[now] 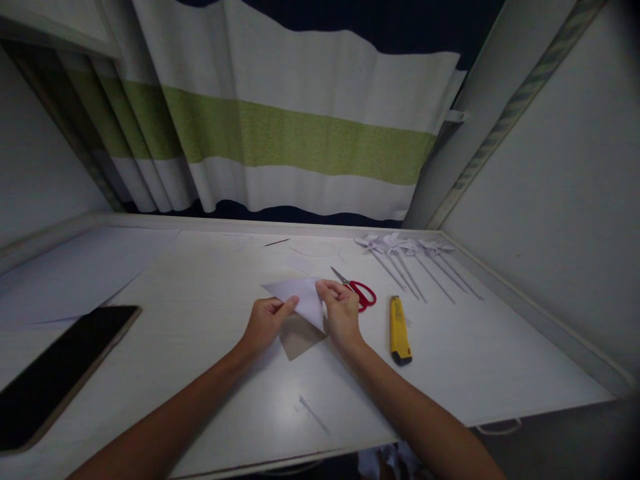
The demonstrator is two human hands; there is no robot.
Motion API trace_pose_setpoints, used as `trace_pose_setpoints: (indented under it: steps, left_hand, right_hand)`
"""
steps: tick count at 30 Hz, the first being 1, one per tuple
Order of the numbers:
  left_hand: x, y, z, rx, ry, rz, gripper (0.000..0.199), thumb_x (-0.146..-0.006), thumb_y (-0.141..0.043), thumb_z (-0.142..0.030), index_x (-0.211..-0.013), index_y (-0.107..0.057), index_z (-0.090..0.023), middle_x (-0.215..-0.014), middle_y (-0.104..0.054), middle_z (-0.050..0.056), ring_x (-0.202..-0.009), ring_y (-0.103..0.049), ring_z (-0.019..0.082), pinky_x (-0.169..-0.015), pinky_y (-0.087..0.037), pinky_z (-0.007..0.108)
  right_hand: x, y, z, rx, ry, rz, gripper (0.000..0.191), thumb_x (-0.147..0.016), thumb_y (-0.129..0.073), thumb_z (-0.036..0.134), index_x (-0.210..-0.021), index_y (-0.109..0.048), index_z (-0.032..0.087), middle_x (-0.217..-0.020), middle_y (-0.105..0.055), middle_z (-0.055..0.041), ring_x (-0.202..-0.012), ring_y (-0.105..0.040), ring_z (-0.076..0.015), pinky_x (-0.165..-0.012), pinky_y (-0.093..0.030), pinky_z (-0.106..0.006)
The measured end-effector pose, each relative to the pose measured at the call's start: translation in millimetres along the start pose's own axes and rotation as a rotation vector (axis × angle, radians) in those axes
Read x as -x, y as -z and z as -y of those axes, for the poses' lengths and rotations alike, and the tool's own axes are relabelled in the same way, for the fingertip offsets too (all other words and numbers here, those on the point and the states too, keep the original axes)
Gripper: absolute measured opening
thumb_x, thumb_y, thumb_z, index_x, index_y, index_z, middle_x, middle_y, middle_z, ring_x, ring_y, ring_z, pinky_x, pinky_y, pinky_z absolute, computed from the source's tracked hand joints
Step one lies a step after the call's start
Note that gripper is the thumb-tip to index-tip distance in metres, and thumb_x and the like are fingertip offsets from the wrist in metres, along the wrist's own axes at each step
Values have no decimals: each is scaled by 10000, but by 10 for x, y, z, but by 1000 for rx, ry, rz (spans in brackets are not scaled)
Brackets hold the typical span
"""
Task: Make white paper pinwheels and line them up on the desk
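White sheet of pointed paper (309, 307) is pinched from both sides by left hand (264, 325) and right hand (343, 317), probably to steady it; red-handled metal scissors (352, 285) lie near.

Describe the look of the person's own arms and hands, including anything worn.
The left hand and right hand wear no gloves. The left forearm and right forearm are bare as far as visible: no sleeve, watch or bracelet shows.

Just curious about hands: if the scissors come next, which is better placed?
Probably the right hand: it's beside the scissors, while the left hand is farther away. Both hold the paper.
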State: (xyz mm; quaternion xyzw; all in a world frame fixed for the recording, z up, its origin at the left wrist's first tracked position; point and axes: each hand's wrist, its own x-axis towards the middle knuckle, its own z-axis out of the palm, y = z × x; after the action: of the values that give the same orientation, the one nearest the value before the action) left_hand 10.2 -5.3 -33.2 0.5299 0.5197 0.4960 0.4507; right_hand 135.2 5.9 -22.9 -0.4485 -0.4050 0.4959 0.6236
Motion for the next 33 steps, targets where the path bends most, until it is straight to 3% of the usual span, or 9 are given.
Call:
trace_pose_setpoints:
  steps: [4, 9, 13, 16, 33]
  left_hand:
    - [2, -30, 42, 61, 37, 62, 267, -621, -617, -360, -533, -633, -108, -523, -610, 21, -468, -502, 102, -467, -379, 204]
    - [37, -80, 49, 16, 52, 31, 301, -609, -620, -383, -481, -612, -111, -468, -589, 26, -431, -488, 102, -431, -367, 204]
    - [71, -121, 31, 89, 100, 119, 288, -599, -633, -383, -539, -627, -101, -536, -629, 52, -477, -537, 126, -468, -398, 221]
    - [92, -148, 30, 93, 126, 120, 274, -593, -645, -367, -521, -617, -104, -500, -618, 39, -445, -525, 115, -438, -377, 209]
    - [127, -270, 83, 356, 180, 276, 154, -584, -676, -240, -627, -625, -102, -601, -648, 38, -566, -577, 119, -582, -441, 228]
  right_hand:
    - [-1, -2, -3, -24, 15, -16, 235, -612, -607, 352, -679, -610, 127, -501, -566, 18, -428, -464, -91, -413, -357, -204]
    - [6, -13, 0, -38, 1, -28, 225, -612, -602, 346, -668, -599, 128, -486, -547, 23, -435, -459, -88, -420, -354, -203]
    - [3, -14, 5, 12, 50, -59, 231, -624, -589, 348, -662, -596, 120, -497, -543, 13, -451, -452, -85, -415, -357, -197]
    - [3, -10, 7, 19, 64, -62, 231, -626, -588, 345, -663, -594, 117, -492, -534, 14, -447, -442, -80, -411, -358, -193]
    - [27, -30, 43, -160, -19, -66, 221, -597, -625, 326, -688, -590, 127, -516, -582, 15, -452, -490, -101, -440, -376, -216]
